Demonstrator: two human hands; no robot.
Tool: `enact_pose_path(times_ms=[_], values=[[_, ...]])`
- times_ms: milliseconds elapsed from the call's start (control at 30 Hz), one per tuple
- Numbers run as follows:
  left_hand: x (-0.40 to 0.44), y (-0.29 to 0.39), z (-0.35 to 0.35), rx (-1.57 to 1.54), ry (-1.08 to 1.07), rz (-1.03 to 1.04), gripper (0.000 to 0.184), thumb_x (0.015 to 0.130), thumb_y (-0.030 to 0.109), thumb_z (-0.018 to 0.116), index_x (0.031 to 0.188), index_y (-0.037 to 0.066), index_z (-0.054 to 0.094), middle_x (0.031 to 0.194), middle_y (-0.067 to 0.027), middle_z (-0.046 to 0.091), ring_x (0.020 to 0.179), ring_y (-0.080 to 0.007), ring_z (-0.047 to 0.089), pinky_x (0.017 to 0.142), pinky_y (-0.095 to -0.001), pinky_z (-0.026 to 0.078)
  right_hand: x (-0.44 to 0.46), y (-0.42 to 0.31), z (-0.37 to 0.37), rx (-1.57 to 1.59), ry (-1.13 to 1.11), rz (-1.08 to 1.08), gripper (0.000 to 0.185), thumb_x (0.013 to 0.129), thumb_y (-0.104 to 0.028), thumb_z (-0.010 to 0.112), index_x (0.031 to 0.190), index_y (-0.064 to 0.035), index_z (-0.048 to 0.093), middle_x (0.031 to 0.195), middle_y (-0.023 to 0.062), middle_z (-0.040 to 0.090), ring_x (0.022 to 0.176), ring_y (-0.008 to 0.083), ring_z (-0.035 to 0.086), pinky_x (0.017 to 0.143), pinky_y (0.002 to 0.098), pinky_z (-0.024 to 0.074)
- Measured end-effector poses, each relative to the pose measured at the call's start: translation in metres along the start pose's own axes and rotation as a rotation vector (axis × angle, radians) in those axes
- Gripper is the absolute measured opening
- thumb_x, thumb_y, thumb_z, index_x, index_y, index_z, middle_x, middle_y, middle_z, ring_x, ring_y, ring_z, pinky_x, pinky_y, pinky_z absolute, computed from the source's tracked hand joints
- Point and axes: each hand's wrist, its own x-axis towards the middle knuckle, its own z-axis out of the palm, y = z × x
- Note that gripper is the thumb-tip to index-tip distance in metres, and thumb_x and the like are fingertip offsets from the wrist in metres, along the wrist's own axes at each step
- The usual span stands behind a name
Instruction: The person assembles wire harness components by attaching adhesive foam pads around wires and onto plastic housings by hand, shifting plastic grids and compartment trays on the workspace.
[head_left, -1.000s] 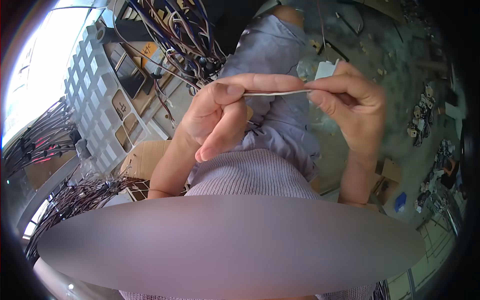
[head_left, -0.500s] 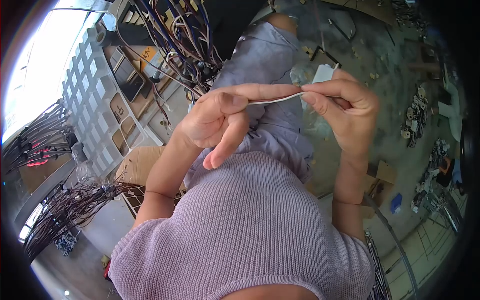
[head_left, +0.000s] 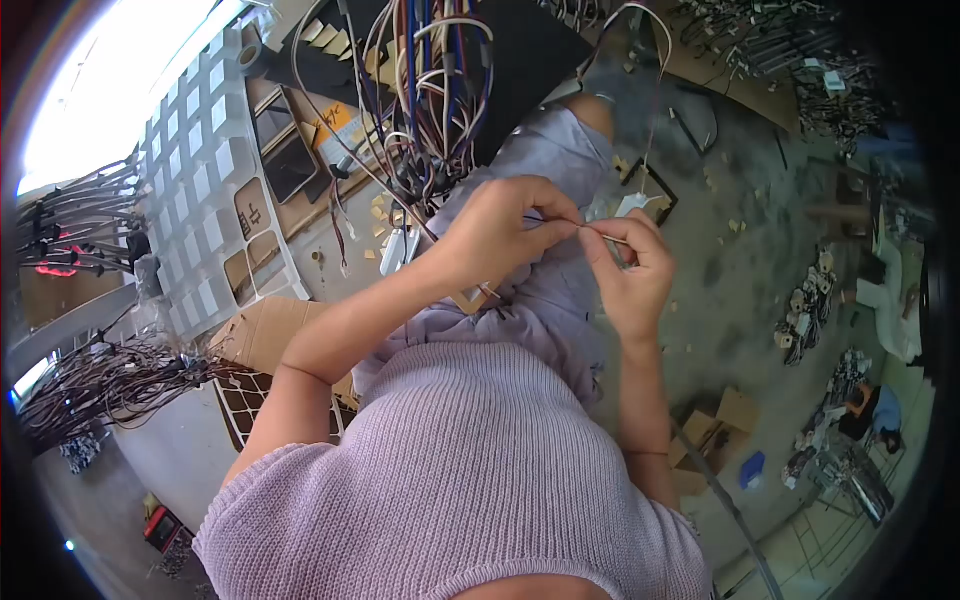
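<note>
My left hand (head_left: 505, 225) is closed in a pinch on a thin wire (head_left: 582, 226) in front of my lap. Its fingertips meet those of my right hand (head_left: 635, 270), which pinches the same wire from the other side. Behind the right fingers shows part of a white connector (head_left: 632, 203), with a thin cable rising from it. A thick bundle of brown, white and blue wires (head_left: 440, 90) hangs just beyond my left hand. How the wire runs between the fingertips is too small to tell.
At the left lie a grey tray with square pads (head_left: 200, 165), a tape roll (head_left: 250, 55) and dark cable bundles (head_left: 130, 385). An open cardboard box (head_left: 735, 410) and a blue container (head_left: 752, 470) stand on the floor. Two co-workers (head_left: 900, 300) (head_left: 882, 412) are at the far right.
My left hand has turned from an extended forefinger to a pinch close against my right fingertips. Both hands sit lower, the wire stretch between them is shorter, and the view has shifted.
</note>
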Motion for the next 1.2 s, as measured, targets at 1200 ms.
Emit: enact_pose_path(times_ms=[1200], values=[[0.004,-0.039,-0.005,0.792,0.432,-0.185,0.014,0.079,0.000,0.066,0.091,0.005,0.070,0.146,-0.0188,0.041,0.114,-0.0384,0.059,0.090,-0.0433,0.051,0.187,0.034,0.117,-0.452,-0.612,-0.808,0.013,0.085,-0.015,0.061,0.093,-0.0042,0.061,0.091,0.0116,0.061,0.091,0.0299,0.061,0.083,0.0389,0.0482]])
